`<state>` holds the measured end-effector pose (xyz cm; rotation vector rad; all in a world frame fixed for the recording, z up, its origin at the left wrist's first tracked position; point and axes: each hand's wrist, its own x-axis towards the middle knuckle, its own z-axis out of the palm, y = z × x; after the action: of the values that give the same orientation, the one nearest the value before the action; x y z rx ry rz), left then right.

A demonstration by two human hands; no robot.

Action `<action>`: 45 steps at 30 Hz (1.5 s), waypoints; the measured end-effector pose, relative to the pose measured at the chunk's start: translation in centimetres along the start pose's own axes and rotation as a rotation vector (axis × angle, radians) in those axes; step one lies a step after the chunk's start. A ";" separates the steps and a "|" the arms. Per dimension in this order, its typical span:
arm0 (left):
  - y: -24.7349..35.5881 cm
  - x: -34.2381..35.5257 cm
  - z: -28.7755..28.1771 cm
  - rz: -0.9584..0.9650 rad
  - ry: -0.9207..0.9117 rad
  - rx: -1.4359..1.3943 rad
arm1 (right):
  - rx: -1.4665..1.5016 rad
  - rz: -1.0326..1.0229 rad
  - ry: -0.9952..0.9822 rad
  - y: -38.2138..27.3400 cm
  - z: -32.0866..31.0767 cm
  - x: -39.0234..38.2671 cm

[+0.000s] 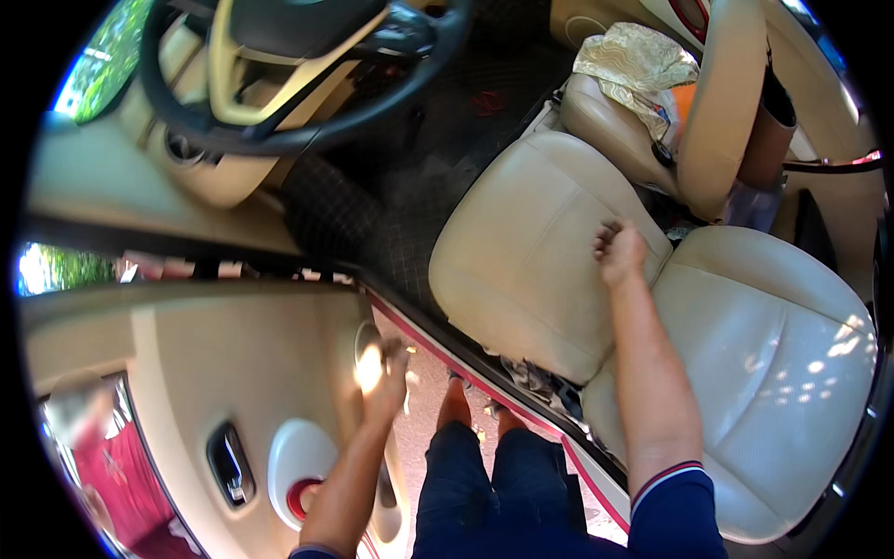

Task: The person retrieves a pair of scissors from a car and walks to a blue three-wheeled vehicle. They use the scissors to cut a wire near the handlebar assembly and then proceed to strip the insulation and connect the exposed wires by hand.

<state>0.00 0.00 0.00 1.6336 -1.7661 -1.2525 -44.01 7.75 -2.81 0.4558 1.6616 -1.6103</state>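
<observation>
My right hand (621,253) hovers over or rests on the beige car seat cushion (521,242), close to where it meets the seat backrest (782,363). Its fingers are curled in, and whatever they may hold is hidden. On the left, my left hand (384,377) is beside the inner edge of the open car door (233,345), next to a round speaker cover. Motion and a bright sun patch smear its fingers, so their pose is unclear. I cannot tell whether it touches the door.
The steering wheel (307,140) is at the upper left, above dark floor mats (400,242). A patterned cloth (633,70) lies on the far passenger seat (605,121). A red-edged door sill (447,359) runs between my legs and the seat. The door has a handle (230,463).
</observation>
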 end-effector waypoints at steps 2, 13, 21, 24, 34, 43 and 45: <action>1.8 4.9 0.7 -0.137 -0.018 -0.240 | -0.186 0.073 0.033 -0.8 -1.9 -0.2; 0.0 49.7 30.8 0.274 -0.194 0.408 | -0.388 0.212 0.095 -4.9 -1.6 7.9; -0.8 59.7 39.6 0.441 -0.456 0.647 | -0.451 0.260 0.094 -5.0 -1.4 8.6; -0.6 61.0 40.9 0.344 -0.524 0.704 | -0.438 0.280 0.089 -5.3 -1.4 8.8; 0.4 57.2 41.5 0.625 -0.447 0.928 | -0.374 0.275 0.057 -5.3 -2.4 8.5; -0.2 59.7 41.0 0.480 -0.611 0.989 | -0.382 0.301 0.045 -5.3 -2.5 8.8; -0.5 57.3 39.8 0.487 -0.628 1.229 | -0.380 0.296 0.036 -5.5 -2.3 8.9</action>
<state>-44.09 -41.00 -35.30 1.0821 -3.4702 -0.3774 -54.30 6.92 -5.71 0.5069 1.7810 -1.0492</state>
